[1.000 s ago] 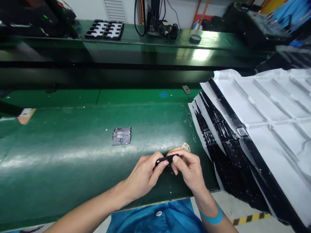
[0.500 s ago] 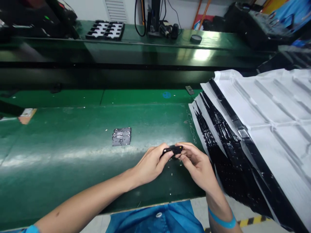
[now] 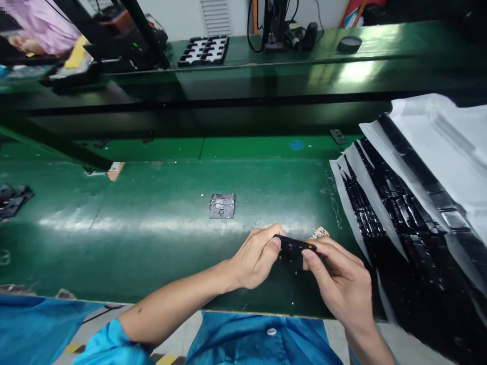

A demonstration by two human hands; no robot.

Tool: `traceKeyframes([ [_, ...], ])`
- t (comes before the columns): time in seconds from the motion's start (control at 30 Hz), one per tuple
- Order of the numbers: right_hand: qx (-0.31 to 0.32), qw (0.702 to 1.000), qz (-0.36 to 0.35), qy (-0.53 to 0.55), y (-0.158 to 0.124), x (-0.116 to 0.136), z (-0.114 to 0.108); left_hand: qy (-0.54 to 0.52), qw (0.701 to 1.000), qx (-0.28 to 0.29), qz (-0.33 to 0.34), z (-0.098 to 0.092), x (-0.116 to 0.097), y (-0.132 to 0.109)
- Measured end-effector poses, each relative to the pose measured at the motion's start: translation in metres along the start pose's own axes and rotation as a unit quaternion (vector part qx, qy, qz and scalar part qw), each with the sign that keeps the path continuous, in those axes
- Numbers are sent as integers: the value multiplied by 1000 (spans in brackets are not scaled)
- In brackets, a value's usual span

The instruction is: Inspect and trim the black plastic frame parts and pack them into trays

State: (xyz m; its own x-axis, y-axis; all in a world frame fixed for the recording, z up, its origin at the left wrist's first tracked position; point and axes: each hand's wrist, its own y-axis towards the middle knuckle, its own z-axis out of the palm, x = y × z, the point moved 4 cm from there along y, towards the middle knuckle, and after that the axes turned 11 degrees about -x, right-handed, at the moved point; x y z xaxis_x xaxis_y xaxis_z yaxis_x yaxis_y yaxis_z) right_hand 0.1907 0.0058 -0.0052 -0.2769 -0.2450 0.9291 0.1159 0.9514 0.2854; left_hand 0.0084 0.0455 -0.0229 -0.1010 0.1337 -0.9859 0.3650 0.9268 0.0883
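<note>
My left hand (image 3: 255,256) and my right hand (image 3: 340,279) pinch the two ends of a small flat black part (image 3: 295,246), holding it level just above the green bench (image 3: 152,243) near its front edge. Both hands are closed on it. A small stack of dark grey parts (image 3: 222,206) lies on the bench beyond and to the left of my hands. A little heap of pale scraps (image 3: 318,233) sits just behind the held part.
Stacked black trays with white sheets between them (image 3: 411,203) fill the right side. A raised green shelf behind carries a black tray (image 3: 204,49), cables, a tool stand (image 3: 277,25) and a dark round disc (image 3: 349,44). Dark parts (image 3: 11,198) lie at far left.
The camera view has swung left, so everything sits further right in the picture. My hands still hold the black part, now turned flatter and stretched out between the fingertips.
</note>
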Motion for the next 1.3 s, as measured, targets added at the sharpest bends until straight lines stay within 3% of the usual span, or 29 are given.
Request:
traceKeyframes([
  [0.5, 1, 1000, -11, 2, -4, 5, 6, 27, 999, -20, 22, -1, 1, -3],
  [0.8, -14, 1000, 5, -3, -3, -1, 2, 17, 1000, 16, -1, -1, 1, -1],
  [1.3, -5, 1000, -5, -22, -4, -3, 5, 33, 999, -11, -17, 4, 7, 1],
])
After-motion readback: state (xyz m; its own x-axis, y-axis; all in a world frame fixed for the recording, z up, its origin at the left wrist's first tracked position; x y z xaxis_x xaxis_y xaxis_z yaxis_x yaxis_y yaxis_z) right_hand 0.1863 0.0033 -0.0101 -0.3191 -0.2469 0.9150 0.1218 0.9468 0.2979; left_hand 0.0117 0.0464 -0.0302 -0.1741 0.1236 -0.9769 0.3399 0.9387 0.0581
